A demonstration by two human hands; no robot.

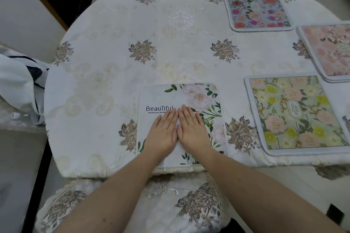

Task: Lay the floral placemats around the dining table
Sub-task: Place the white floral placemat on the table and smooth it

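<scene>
Hands flat, fingers straight: left hand [164, 132] & right hand [191, 128] press the white placemat [161, 98] at the near table edge, holding nothing. Better sweep outward from the centre, keeping it square w/ the edge.

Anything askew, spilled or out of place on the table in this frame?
Nothing spilled or damaged. The pink floral placemat at the right edge sits turned at an angle, unlike the squarer green "Garden" placemat. Both hands, left hand and right hand, press flat on the white "Beautiful" placemat.
</scene>
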